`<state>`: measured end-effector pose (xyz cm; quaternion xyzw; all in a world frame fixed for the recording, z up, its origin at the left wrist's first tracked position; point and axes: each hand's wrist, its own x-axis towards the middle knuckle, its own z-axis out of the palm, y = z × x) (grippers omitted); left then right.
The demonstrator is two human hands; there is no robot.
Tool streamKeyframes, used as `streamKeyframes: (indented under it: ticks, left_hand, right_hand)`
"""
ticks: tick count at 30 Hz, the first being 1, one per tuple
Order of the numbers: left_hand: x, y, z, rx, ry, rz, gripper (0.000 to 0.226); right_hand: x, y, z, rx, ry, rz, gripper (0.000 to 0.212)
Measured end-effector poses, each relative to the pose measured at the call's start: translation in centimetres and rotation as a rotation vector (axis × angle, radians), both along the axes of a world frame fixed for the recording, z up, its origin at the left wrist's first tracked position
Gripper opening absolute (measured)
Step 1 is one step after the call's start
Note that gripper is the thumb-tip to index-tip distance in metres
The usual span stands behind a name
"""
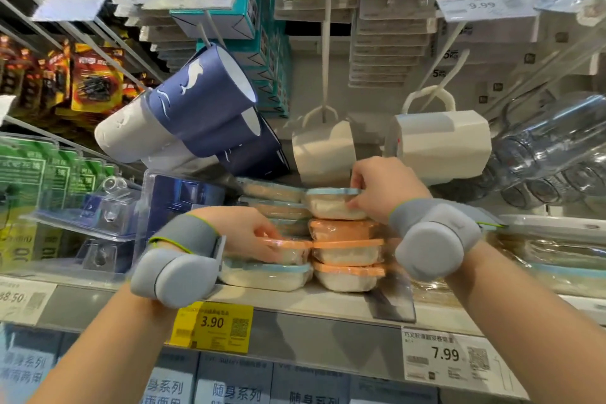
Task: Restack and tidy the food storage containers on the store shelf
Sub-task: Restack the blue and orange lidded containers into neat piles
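Here, right hand (380, 187) pinching the blue-lidded container (334, 203) atop the right stack. Left hand (249, 233) gripping an orange-lidded container (292, 249) on the left stack.

My right hand (377, 187) grips the blue-lidded container (334, 203) topping the right stack at 12 o'clock; my left hand (246, 233) pinches an orange-lidded container (292, 249) at 9 o'clock on the shelf (295, 302).

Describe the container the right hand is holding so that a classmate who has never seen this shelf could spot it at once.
Find the yellow 3.90 tag on the shelf edge; above it stand two front stacks of tubs. The one meant is the blue-lidded tub topping the right stack, gripped by the right hand. The three below it have orange lids.
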<state>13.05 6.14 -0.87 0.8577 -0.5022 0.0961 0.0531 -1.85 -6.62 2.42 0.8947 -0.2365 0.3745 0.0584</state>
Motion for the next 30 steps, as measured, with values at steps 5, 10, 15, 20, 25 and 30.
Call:
streamKeyframes:
  ticks: [5, 10, 15, 20, 25, 30]
  left_hand:
    - [0.2, 0.3, -0.4, -0.155, -0.008, -0.129, 0.023]
    - [0.1, 0.7, 0.0, -0.296, -0.085, -0.164, 0.019]
    - [0.3, 1.5, -0.3, -0.472, -0.073, -0.269, 0.02]
    - [0.3, 2.8, -0.3, -0.634, -0.005, -0.379, 0.018]
    - [-0.5, 3.1, 0.4, -0.794, 0.167, -0.607, 0.03]
    - [0.0, 2.8, 0.6, -0.8, 0.457, -0.805, 0.019]
  right_hand:
    - [0.1, 0.0, -0.2, -0.016, 0.029, -0.007, 0.021]
    - [0.4, -0.1, -0.5, -0.032, 0.026, -0.034, 0.026]
    - [0.5, -0.5, -0.5, -0.036, -0.035, -0.027, 0.024]
    - [0.3, -0.7, 0.1, -0.043, -0.092, -0.025, 0.025]
    - [-0.6, -0.6, 0.8, -0.065, -0.154, -0.044, 0.024]
    - [-0.9, -0.7, 0.9, -0.05, -0.067, -0.067, 0.023]
